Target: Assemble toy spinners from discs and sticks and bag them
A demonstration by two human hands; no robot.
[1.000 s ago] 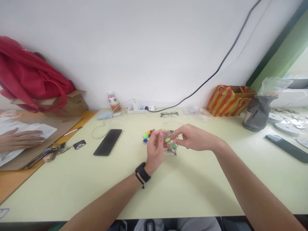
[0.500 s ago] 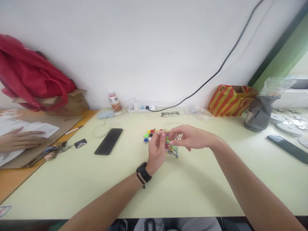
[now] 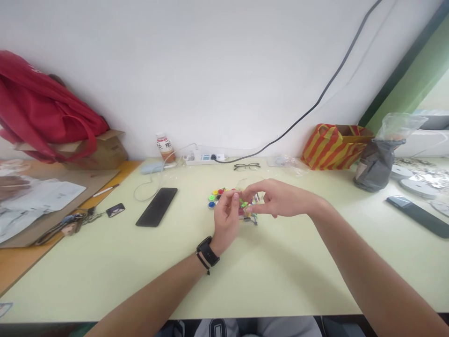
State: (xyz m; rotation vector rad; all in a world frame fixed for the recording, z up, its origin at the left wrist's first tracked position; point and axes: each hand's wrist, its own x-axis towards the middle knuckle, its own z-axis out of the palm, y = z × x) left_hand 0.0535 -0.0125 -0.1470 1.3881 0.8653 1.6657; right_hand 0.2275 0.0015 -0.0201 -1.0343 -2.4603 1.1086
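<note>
My left hand (image 3: 226, 217), with a black watch (image 3: 208, 251) on its wrist, has thumb and fingers pinched together. My right hand (image 3: 277, 199) meets it from the right, fingers bent, its index tip close to the left fingertips. Whatever small thing lies at the fingertips is too hidden to name. Just behind and below the hands sit a bunch of colourful small pieces (image 3: 255, 217), partly covered. Small round pieces in several colours, including a blue one (image 3: 211, 205) and a green one (image 3: 211, 198), lie left of my fingers.
A black phone (image 3: 156, 207) lies to the left, near keys (image 3: 72, 223). Glasses (image 3: 247, 166), a power strip (image 3: 205, 159) and a bottle (image 3: 165, 147) are at the back. A striped bag (image 3: 329, 147) and grey bag (image 3: 375, 166) stand right. Another person's hand (image 3: 14, 186) is far left.
My hands keep almost the same pose, with slight finger movement. At far left the other person's hand has shifted back and is blurred. The whole view has moved slightly.
</note>
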